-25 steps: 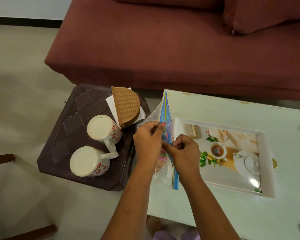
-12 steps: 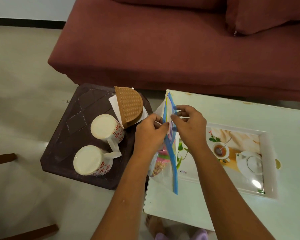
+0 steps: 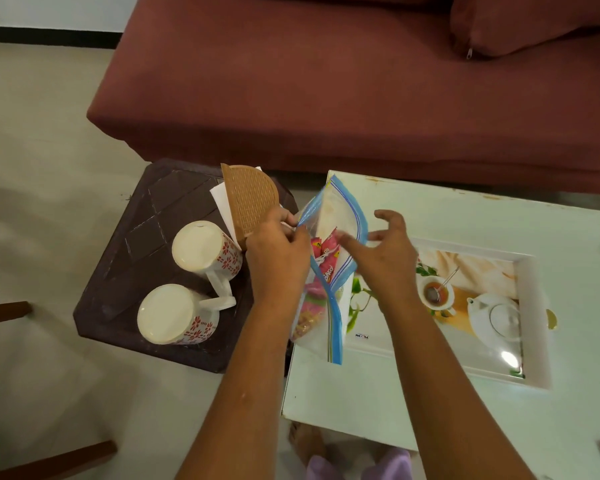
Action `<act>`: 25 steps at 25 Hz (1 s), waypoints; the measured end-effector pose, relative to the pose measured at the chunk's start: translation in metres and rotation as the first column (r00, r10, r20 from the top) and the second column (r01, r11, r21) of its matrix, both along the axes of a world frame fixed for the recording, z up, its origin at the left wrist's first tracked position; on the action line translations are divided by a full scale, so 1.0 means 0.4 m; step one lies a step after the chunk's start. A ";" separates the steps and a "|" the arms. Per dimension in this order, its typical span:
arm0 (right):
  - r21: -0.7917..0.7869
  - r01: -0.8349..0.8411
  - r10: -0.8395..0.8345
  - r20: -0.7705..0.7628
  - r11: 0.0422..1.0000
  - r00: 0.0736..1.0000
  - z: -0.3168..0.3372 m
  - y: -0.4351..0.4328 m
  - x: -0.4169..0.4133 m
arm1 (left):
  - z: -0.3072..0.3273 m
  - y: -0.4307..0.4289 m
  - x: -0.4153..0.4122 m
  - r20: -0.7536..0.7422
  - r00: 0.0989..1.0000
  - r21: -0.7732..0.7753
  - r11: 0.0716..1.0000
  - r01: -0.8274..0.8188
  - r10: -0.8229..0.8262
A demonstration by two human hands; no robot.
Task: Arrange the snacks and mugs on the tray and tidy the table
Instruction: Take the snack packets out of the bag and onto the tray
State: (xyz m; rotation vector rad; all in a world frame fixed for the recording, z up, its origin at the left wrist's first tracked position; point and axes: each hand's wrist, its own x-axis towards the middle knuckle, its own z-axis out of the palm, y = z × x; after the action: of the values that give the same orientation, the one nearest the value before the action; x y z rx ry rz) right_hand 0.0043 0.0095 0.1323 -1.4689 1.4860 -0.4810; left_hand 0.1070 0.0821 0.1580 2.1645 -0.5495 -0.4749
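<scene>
Hands (image 3: 278, 261) hide much of the snack bag (image 3: 329, 271).

Maroon sofa (image 3: 326, 81) with cushion (image 3: 534, 22) beyond the hands. Woven half-round napkin holder (image 3: 250, 199) with white napkins just left of left hand. Wooden chair legs (image 3: 4, 311) far left on floor.

- Two floral mugs (image 3: 207, 251) (image 3: 174, 315) stood on the dark side table (image 3: 136, 271).
- One zip bag (image 3: 329, 271) was beside it.
- One printed tray (image 3: 530, 306) lay beyond the bag.
- One woven napkin holder (image 3: 252, 199) shared the side table.
</scene>
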 end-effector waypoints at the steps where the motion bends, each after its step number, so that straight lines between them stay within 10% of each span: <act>1: 0.099 -0.056 0.056 0.003 0.994 0.998 0.001 0.020 0.004 | 0.004 0.000 -0.011 0.008 1.000 -0.001 1.000 -0.002 0.002; 7: 0.133 -0.075 0.079 -0.022 0.988 0.997 -0.013 0.048 -0.031 | -0.006 0.077 -0.073 -0.074 0.977 0.351 0.912 0.213 -0.200; 10: 0.042 0.103 -0.098 -0.108 0.994 0.989 -0.001 0.001 -0.089 | 0.010 0.103 -0.021 -0.011 0.999 0.263 0.964 0.049 -0.048; 15: 0.420 -0.062 0.006 0.135 0.905 0.991 0.027 0.068 -0.067 | 0.030 0.080 -0.029 -0.125 0.991 0.180 0.981 0.074 -0.052; 25: 0.171 -0.051 0.063 -0.068 0.984 0.996 0.030 0.075 -0.143 | 0.050 0.147 -0.021 -0.012 1.000 0.164 0.986 0.009 -0.007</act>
State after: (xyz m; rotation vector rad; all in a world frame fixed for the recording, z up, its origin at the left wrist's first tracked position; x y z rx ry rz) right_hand -0.0528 0.0397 0.1442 -1.4029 1.4992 -0.2616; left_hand 0.0987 0.1408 0.1781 2.3159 -0.5291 -0.5533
